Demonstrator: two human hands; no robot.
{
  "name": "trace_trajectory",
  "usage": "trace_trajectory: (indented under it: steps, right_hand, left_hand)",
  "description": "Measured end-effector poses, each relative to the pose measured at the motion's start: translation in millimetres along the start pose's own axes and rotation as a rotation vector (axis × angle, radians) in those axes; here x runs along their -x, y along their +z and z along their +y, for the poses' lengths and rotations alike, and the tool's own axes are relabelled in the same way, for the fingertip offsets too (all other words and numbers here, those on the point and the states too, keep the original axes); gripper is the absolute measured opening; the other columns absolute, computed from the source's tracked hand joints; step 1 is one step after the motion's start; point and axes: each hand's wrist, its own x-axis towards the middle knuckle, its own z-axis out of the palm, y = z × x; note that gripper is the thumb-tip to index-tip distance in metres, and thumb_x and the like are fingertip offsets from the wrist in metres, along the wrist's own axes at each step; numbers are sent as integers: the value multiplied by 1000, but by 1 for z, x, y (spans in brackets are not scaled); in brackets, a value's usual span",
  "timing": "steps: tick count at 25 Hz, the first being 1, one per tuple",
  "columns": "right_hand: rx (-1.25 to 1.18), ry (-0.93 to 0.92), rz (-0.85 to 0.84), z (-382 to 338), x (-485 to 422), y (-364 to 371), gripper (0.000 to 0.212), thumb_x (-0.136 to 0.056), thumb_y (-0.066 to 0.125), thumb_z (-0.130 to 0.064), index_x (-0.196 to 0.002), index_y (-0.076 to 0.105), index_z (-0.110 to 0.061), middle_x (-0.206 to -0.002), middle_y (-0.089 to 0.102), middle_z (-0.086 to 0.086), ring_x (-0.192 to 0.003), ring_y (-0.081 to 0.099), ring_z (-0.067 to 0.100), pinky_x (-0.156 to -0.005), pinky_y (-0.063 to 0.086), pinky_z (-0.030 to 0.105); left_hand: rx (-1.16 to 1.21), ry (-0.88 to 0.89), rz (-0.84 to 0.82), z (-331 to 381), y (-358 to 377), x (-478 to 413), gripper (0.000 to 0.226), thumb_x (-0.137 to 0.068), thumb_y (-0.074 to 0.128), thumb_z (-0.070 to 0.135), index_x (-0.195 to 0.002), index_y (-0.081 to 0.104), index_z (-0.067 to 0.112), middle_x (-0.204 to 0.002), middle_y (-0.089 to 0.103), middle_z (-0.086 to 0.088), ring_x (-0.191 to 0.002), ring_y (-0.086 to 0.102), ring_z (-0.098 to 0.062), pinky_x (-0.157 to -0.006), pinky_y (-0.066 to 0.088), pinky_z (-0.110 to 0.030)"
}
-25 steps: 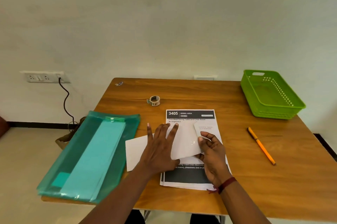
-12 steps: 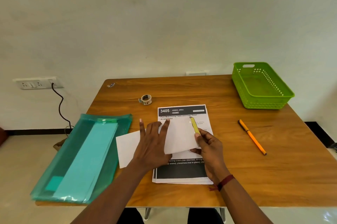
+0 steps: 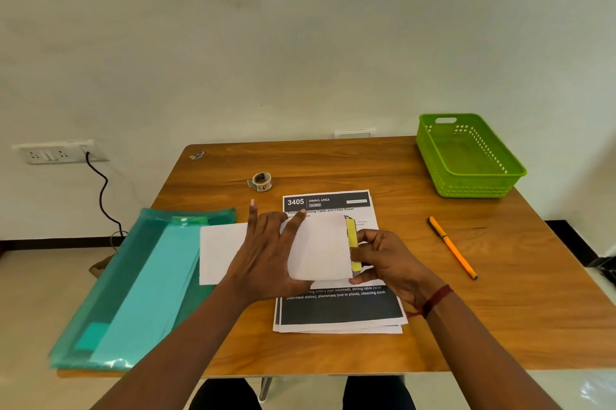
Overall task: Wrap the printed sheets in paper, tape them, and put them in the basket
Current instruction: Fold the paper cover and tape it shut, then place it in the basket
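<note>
A stack of printed sheets [image 3: 336, 309] with a dark "3405 DINING AREA" header lies at the table's near centre. A white paper [image 3: 320, 249] lies across it, sticking out to the left. My left hand [image 3: 266, 256] presses flat on that paper with fingers spread. My right hand [image 3: 383, 259] pinches the paper's right edge, lifted so a yellow underside strip [image 3: 351, 236] shows. The tape roll [image 3: 261, 181] sits behind the sheets. The green basket [image 3: 483, 173] stands empty at the far right corner.
A teal plastic folder [image 3: 140, 286] overhangs the wooden table's [image 3: 500, 309] left edge. An orange pen [image 3: 451, 251] lies right of the sheets. A wall socket [image 3: 50, 153] with a black cable is at left. A small scrap [image 3: 196, 155] lies at the far left corner.
My right hand has raised the white paper's right edge, turning up its yellow underside. My left hand keeps pressing the paper. The camera view shifted slightly.
</note>
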Motion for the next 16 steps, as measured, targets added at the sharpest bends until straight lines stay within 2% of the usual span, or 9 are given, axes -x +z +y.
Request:
trace_trajectory:
  steps: [2, 5, 7, 9, 11, 12, 14, 16]
  right_hand:
    - [127, -16, -9, -3, -2, 3, 24, -87, 69, -7, -110, 66, -3, -104, 73, 16, -92, 71, 35, -66, 62, 41]
    - [350, -100, 51, 0, -7, 13, 23, -88, 69, -11, -110, 69, -9, -102, 74, 9, -88, 73, 26, -71, 61, 42]
    - [520, -215, 115, 4, -11, 17, 21, -82, 75, -11, -103, 74, -11, -99, 76, 4, -86, 73, 18, -75, 61, 41]
    - [710, -268, 215, 6, -17, 18, 12, -75, 79, -11, -86, 76, -11, -87, 76, 3, -75, 72, 16, -70, 60, 43]
    - [718, -283, 285, 4, -18, 25, 7, -74, 78, -8, -72, 72, -8, -71, 73, 6, -60, 70, 18, -58, 59, 44]
    - [677, -308, 308, 2, -16, 30, 8, -76, 78, -9, -73, 70, -9, -69, 72, 6, -57, 69, 19, -54, 59, 44]
    - [612, -394, 377, 0, -10, 40, 17, -80, 78, -13, -89, 63, -14, -79, 70, 3, -60, 68, 18, -51, 59, 41]
    - [534, -455, 417, 1, -9, 43, 32, -81, 77, -11, -93, 50, -23, -92, 63, -3, -65, 65, 18, -46, 56, 35]
  left_hand:
    - [-10, 21, -3, 2, -1, -3, 111, -60, 55, 84, -145, 27, 18, -129, 45, -13, -124, 41, -31, -113, 6, -67]
    - [-19, 43, -18, 5, 1, -4, 111, -57, 60, 83, -143, 30, 19, -130, 45, -13, -125, 40, -31, -114, 3, -67]
    - [-9, 31, -33, 3, 2, -2, 112, -57, 60, 83, -143, 29, 19, -130, 45, -14, -125, 41, -32, -114, 4, -68]
    - [-10, 8, -52, 0, 2, 2, 110, -59, 57, 83, -144, 28, 18, -129, 46, -13, -124, 42, -31, -114, 6, -67]
    - [-15, -23, -71, -4, 1, 5, 109, -62, 54, 84, -145, 27, 18, -128, 46, -12, -124, 42, -30, -115, 6, -65]
    - [-6, -37, -70, -5, 1, 7, 109, -62, 54, 83, -145, 27, 18, -127, 45, -11, -124, 42, -30, -116, 6, -63]
    - [18, -64, -55, -8, 0, 9, 107, -60, 59, 80, -143, 28, 19, -125, 44, -9, -122, 42, -29, -118, 4, -59]
    - [35, -85, -46, -11, -2, 8, 106, -58, 62, 77, -141, 29, 19, -123, 43, -8, -122, 41, -28, -119, 3, -56]
